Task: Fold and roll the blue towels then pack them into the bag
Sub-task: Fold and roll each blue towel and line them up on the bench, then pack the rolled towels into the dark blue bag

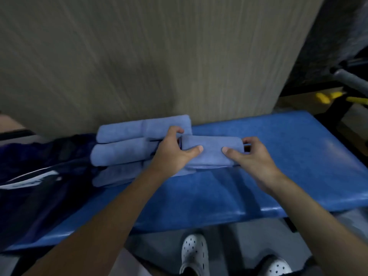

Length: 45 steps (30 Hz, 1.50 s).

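**A:** Entry one, the item in hand?

**B:** One rolled towel (212, 148), blue, on the blue padded bench (288, 152), near the middle, just short of the wall panel (139, 56). Its long axis runs left to right across the person.

**A:** The hands?

**B:** Apart, one clamped on each end. The left hand (173, 150) has its thumb on the near face and its fingers curled over the far side. The right hand (253, 156) mirrors it on the other end.

**A:** Entry two?

**B:** A stack of rolled towels (127, 140), at least three, axes also left to right, touching the left hand's side of the held roll.

**A:** Entry three, the destination?

**B:** The bag (39, 166), dark navy, glossy, slumped at the bench's left end beyond the stack. It lies off the roll's left end, so the left hand is the nearer. Packing would likely mean carrying the roll leftward, end first, over or past the stack.

**A:** Anything unreadable?

**B:** The bag's mouth cannot be made out in the dark folds. The lowest roll is dim and may sit partly inside. A flat lip of cloth shows under the held roll's near edge; whether it is an unrolled tail or another towel cannot be told. White perforated clogs (194, 253) show below, cut off by the frame.
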{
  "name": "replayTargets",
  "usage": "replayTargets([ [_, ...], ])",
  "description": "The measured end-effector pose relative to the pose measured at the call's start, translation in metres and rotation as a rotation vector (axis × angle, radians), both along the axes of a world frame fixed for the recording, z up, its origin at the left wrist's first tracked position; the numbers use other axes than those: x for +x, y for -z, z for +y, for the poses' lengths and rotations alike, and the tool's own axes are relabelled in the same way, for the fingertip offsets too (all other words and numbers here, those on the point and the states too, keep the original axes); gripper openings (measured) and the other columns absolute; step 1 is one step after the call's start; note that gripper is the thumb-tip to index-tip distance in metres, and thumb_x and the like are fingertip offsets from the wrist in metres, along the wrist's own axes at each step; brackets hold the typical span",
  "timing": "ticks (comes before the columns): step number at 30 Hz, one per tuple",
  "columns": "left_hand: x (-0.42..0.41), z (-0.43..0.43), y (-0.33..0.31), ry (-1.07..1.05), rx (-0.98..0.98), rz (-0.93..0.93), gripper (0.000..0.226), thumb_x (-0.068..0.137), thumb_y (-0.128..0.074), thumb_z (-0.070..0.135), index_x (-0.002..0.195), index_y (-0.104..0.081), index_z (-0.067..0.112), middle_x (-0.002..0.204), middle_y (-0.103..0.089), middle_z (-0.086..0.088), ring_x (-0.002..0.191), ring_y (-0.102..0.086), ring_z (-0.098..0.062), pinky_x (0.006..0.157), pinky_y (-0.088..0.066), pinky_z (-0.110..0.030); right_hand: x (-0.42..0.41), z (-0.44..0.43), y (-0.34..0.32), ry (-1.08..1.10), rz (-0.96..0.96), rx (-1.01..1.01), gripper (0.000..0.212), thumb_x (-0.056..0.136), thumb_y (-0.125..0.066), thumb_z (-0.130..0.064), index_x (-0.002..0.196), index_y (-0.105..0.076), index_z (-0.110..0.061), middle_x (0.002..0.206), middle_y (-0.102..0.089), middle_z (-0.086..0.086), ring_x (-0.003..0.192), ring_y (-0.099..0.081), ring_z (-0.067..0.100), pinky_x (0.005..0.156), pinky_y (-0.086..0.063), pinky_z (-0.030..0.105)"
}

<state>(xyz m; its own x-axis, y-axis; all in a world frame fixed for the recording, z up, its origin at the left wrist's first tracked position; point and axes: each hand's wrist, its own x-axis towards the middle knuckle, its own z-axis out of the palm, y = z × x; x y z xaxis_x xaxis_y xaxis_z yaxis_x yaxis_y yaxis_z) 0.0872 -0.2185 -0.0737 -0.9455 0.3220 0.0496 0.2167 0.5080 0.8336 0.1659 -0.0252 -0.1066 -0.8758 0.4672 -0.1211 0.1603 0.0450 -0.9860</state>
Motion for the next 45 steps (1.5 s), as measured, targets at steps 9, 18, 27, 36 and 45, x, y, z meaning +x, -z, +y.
replayTargets([
  [9,-0.038,-0.066,-0.02,-0.12,-0.006,0.067,0.043,0.083,-0.077,0.029,0.116,-0.052,0.021,0.089,-0.056,0.011,0.08,-0.058,-0.003,0.07,-0.049,-0.016,-0.069,-0.066,-0.02,0.015,-0.06,-0.044,0.048,0.074,-0.083,-0.025,0.108,-0.054,-0.008,0.103,-0.066,0.011,0.095,-0.067,0.026,0.084,-0.057,0.05],
  [18,-0.043,-0.113,0.026,0.103,-0.536,0.396,0.072,0.078,-0.035,0.076,0.14,-0.042,0.04,0.14,-0.041,0.023,0.136,-0.032,-0.003,0.116,-0.008,-0.057,-0.071,-0.067,-0.004,-0.042,-0.215,0.074,0.037,0.078,-0.08,-0.032,0.102,-0.06,-0.011,0.095,-0.067,0.004,0.088,-0.067,0.021,0.083,-0.058,0.044],
  [27,-0.057,-0.145,0.045,0.131,-0.599,0.544,0.062,0.089,-0.037,0.063,0.145,-0.039,0.035,0.143,-0.042,0.011,0.138,-0.037,-0.011,0.113,-0.015,-0.064,-0.08,-0.086,-0.009,-0.092,-0.16,0.145,0.045,0.081,-0.077,-0.032,0.112,-0.047,-0.017,0.095,-0.06,-0.002,0.083,-0.06,0.011,0.064,-0.049,0.023],
  [36,-0.057,-0.151,0.049,0.13,-0.618,0.538,0.066,0.09,-0.03,0.07,0.149,-0.03,0.039,0.153,-0.032,0.008,0.146,-0.023,-0.011,0.116,-0.006,-0.062,-0.088,-0.085,-0.005,-0.112,-0.277,0.224,0.056,0.074,-0.08,-0.044,0.108,-0.049,-0.012,0.108,-0.061,0.005,0.092,-0.061,0.019,0.079,-0.055,0.041],
  [45,-0.055,-0.141,0.037,0.16,-0.649,0.507,0.06,0.087,-0.028,0.069,0.14,-0.043,0.045,0.15,-0.034,0.012,0.142,-0.027,-0.009,0.115,-0.007,-0.061,-0.073,-0.098,-0.013,-0.219,-0.117,1.02,0.046,0.078,-0.069,-0.056,0.118,-0.059,-0.036,0.127,-0.047,-0.016,0.12,-0.031,0.014,0.092,-0.019,0.032],
])
